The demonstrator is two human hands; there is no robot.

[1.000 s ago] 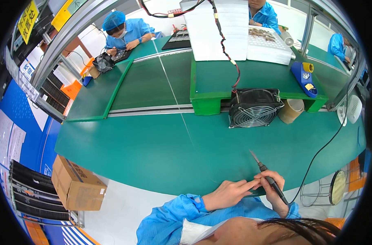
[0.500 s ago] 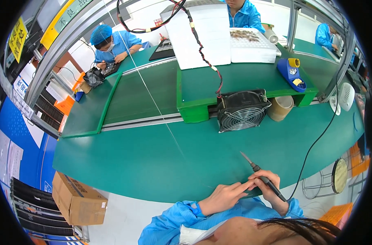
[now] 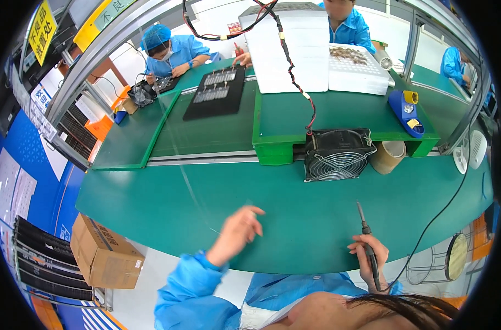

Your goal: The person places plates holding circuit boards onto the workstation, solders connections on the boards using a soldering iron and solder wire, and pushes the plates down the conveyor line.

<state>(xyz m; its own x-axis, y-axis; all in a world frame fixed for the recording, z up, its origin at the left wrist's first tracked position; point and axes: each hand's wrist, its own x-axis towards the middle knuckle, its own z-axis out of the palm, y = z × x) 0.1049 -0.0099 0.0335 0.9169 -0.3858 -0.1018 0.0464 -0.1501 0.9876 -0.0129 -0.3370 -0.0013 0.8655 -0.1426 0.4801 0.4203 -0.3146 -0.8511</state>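
Observation:
My right hand (image 3: 368,257) grips a soldering iron (image 3: 365,227) by its dark handle, its thin metal tip angled up and away over the green table. To the left, my left hand (image 3: 240,230) hangs over the tabletop with the index finger stretched out and the others loosely bent. I see nothing between its fingers. Close beside it, a thin pale strand (image 3: 187,181) hangs down from above, smeared by motion. A black cable leads off from the iron's rear end to the right.
A black fan (image 3: 338,157) and a cardboard tube (image 3: 388,156) stand ahead, beside a green raised shelf (image 3: 294,118). On the shelf are white foam boxes (image 3: 288,55) and a blue iron stand (image 3: 407,114). A black tray (image 3: 214,104) with metallic parts lies on the belt, near a co-worker's hand.
My hands have come apart: the left has moved left, while the right stays low with the iron, now more upright. The black tray has moved nearer along the belt. The view has shifted slightly.

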